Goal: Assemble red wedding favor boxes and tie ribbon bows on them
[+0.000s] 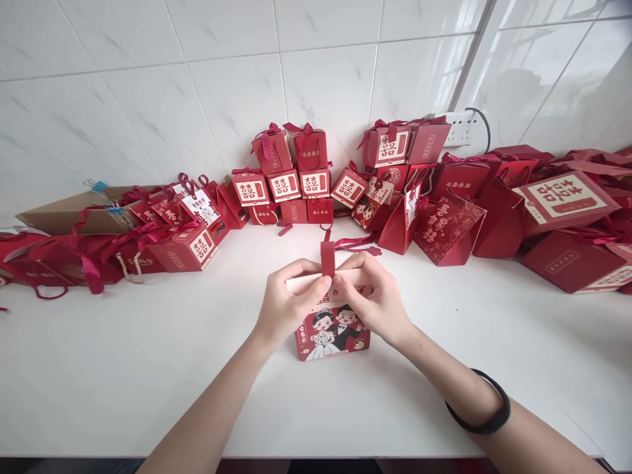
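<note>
Couple-print box: and here it is, the red carton (pixel 333 337) standing on the near middle of the white table (pixel 197 375), its cartoon bride and groom facing the near side.
Left hand: this one (pixel 292 297) clamps the carton's top from the left, thumb on the near side, fingers curled behind.
Right hand: a mirror image (pixel 378 301), pinching from the right, the thumbs almost meeting at the centre; a black wristband (pixel 502 409) sits on that forearm.
Red strap: up it pokes (pixel 327 257), between the hands, above the cream top edge (pixel 296 286).
Handling: looks like light, stiff card, smooth-faced, likely to crease under a hard squeeze; best grip, I'd judge, is the folded top edge, both sides of the strap, sparing the printed front.
Far side: stacked red boxes (pixel 285 186) line up before the tiled wall (pixel 232 112).
</note>
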The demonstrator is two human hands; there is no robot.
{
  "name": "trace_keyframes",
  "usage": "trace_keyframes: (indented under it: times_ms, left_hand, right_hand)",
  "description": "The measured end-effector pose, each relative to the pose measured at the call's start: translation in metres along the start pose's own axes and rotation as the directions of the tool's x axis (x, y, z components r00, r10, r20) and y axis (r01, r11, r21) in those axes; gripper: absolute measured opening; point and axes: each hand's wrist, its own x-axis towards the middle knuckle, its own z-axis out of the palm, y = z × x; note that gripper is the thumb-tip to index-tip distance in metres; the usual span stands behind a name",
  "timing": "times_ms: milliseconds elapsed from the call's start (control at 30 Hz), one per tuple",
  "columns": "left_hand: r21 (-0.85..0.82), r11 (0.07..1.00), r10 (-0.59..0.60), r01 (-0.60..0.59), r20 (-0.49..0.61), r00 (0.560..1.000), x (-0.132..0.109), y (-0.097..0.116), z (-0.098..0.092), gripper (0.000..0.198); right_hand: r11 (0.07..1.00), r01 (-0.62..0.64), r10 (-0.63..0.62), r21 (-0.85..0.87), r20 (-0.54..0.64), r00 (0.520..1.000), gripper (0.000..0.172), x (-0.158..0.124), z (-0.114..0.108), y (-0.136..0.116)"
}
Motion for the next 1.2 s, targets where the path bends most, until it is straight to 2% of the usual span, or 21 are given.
trace_keyframes:
  times_ms: [167,300,400,667,1200]
  left_hand:
    - [0.149,0.982,0.125,-0.117,-0.044,0.991,-0.0024,-0.0018,0.0007,0.009]
    - [0.289,0.933,0.254,-0.214,-0.110,0.961,-0.0037,-0.0039,0.0013,0.006]
    - [0.323,0.915,0.295,-0.242,-0.126,0.947,-0.0040,-0.0048,0.0029,0.009]
    - [0.292,0.936,0.244,-0.196,-0.138,0.960,-0.0053,-0.0067,0.0015,0.013]
    - [0.288,0.935,0.249,-0.206,-0.120,0.961,-0.0057,-0.0039,0.0039,0.010]
  right_hand:
    - [1.000,-0.009,0.008,0.027,0.019,1.000,0.014,-0.0012,-0.0015,0.0001]
    - [0.998,-0.040,0.038,0.056,0.037,0.999,0.016,-0.0009,-0.0016,0.0013]
    - [0.998,-0.046,0.044,0.047,0.042,0.998,0.016,0.0001,-0.0016,0.0016]
    - [0.996,-0.073,0.068,0.049,0.097,0.993,0.016,-0.0020,-0.0036,0.0027]
    - [0.998,0.041,-0.038,-0.056,0.057,0.998,0.007,-0.0021,-0.0067,-0.0001]
